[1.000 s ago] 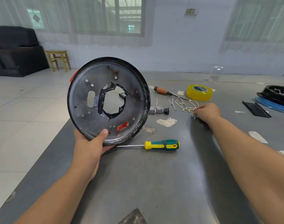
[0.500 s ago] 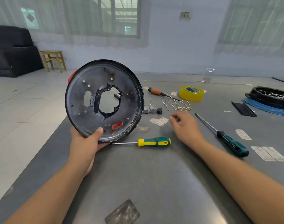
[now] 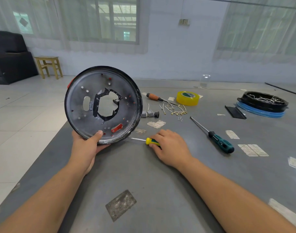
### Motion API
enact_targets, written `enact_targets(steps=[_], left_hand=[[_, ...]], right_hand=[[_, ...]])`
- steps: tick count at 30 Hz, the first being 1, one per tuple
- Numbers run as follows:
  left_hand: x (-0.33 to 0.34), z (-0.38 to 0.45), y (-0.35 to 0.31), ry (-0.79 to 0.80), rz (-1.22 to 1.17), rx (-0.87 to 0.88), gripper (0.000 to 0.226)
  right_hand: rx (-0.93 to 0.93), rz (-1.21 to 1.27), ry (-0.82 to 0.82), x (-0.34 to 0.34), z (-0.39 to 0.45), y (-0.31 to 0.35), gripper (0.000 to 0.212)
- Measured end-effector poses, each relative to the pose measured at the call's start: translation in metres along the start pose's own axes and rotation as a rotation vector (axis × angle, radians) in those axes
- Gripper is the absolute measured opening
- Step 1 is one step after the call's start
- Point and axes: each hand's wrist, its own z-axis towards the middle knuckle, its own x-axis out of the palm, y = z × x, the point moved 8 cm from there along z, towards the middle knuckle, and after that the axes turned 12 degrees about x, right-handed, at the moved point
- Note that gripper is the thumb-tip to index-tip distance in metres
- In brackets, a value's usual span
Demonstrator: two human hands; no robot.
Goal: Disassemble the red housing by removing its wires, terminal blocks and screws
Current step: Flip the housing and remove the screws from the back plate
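My left hand (image 3: 86, 147) grips the bottom rim of the round housing (image 3: 103, 105), held upright with its grey metal underside facing me; red shows through its holes and at its left edge. On the table my right hand (image 3: 169, 145) closes over the handle of the yellow-green screwdriver (image 3: 149, 141), whose shaft points left under the housing. Removed wires (image 3: 174, 109), terminal blocks (image 3: 149, 114) and small screws (image 3: 180, 118) lie beyond on the grey table (image 3: 144, 174).
A teal-handled screwdriver (image 3: 219, 142) lies to the right, a wooden-handled one (image 3: 154, 97) and a yellow tape roll (image 3: 187, 98) farther back. A black round part on a blue ring (image 3: 261, 105) sits far right. Paper labels (image 3: 253, 149) dot the table.
My right hand left the small parts near the wires, came back toward me and settled on the yellow-green screwdriver handle. The housing stays held upright in my left hand.
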Motion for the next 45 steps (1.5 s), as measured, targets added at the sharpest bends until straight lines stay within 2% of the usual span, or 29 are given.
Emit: enact_targets(steps=[8, 13, 20, 23, 25, 27, 29, 31, 33, 35, 38, 40, 41, 43, 45], left_hand=[[0.0, 0.001, 0.004, 0.008, 0.029, -0.001, 0.044], [0.003, 0.003, 0.007, 0.048, 0.066, -0.004, 0.042], [0.008, 0.001, 0.006, 0.125, 0.053, -0.037, 0.054], [0.009, 0.0, 0.005, 0.131, 0.022, -0.059, 0.055], [0.01, -0.001, 0.005, 0.145, 0.004, -0.079, 0.054], [0.011, -0.002, 0.004, 0.169, -0.02, -0.104, 0.049], [0.013, -0.004, 0.005, 0.187, -0.046, -0.142, 0.045], [0.013, -0.007, 0.007, 0.199, -0.052, -0.183, 0.042], [0.015, -0.011, 0.006, 0.239, -0.028, -0.207, 0.041], [0.016, -0.015, 0.001, 0.296, 0.016, -0.197, 0.051], [0.018, -0.018, -0.012, 0.35, 0.167, -0.131, 0.092], [0.022, -0.021, -0.015, 0.378, 0.237, -0.102, 0.11], [0.025, -0.021, -0.015, 0.387, 0.208, -0.112, 0.112], [0.03, -0.024, -0.012, 0.382, -0.001, -0.207, 0.107], [0.034, -0.026, -0.015, 0.36, -0.185, -0.284, 0.089]], right_hand=[[0.49, -0.158, -0.186, -0.034, 0.006, -0.106, 0.028], [0.731, -0.342, -0.143, -0.037, 0.003, -0.146, 0.021], [0.783, -0.382, -0.07, -0.025, 0.004, -0.152, 0.026], [0.746, -0.359, -0.134, -0.033, 0.004, -0.142, 0.034], [0.594, -0.182, -0.222, -0.039, 0.006, -0.116, 0.045], [0.439, 0.263, -0.226, -0.04, 0.005, -0.081, 0.052], [0.403, 0.772, -0.091, -0.032, 0.004, -0.05, 0.052], [0.396, 1.084, 0.073, -0.021, 0.003, -0.023, 0.045], [0.383, 1.168, 0.144, -0.011, 0.004, -0.008, 0.035], [0.426, 1.119, 0.119, -0.004, 0.006, -0.006, 0.024], [0.538, 1.165, 0.088, 0.007, 0.008, -0.014, 0.009], [0.587, 1.217, 0.113, 0.013, 0.007, -0.017, 0.012], [0.603, 1.242, 0.137, 0.016, 0.007, -0.018, 0.013], [0.636, 1.32, 0.205, 0.024, 0.005, -0.017, 0.014], [0.68, 1.383, 0.248, 0.029, 0.004, -0.018, 0.015]])
